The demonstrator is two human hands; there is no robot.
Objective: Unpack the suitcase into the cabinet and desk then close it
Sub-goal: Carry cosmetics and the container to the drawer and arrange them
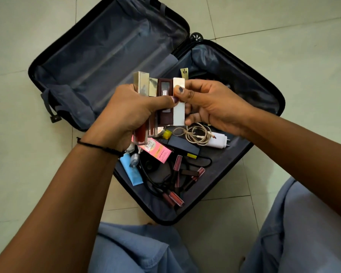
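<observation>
The dark hard-shell suitcase [32, 66] lies open on the pale tiled floor [284, 46], its left half only grey lining. The left hand [124, 117] holds in its grip a fan of slim gold and maroon boxes [164, 85]; the right hand [211, 103] pinches its white end box [179, 115]. Below, cables [197, 134] and lip-gloss tubes [176, 199] crowd the right half.

Domestic setting, a room in a home. Pale square floor tiles [284, 56] with thin grout lines on every side of the open suitcase [106, 46]. Personal items in and over it: cosmetics boxes [165, 85], lip glosses [177, 164], white charger [219, 141]. Loose blue-grey clothing [138, 251] at its near corner.
</observation>
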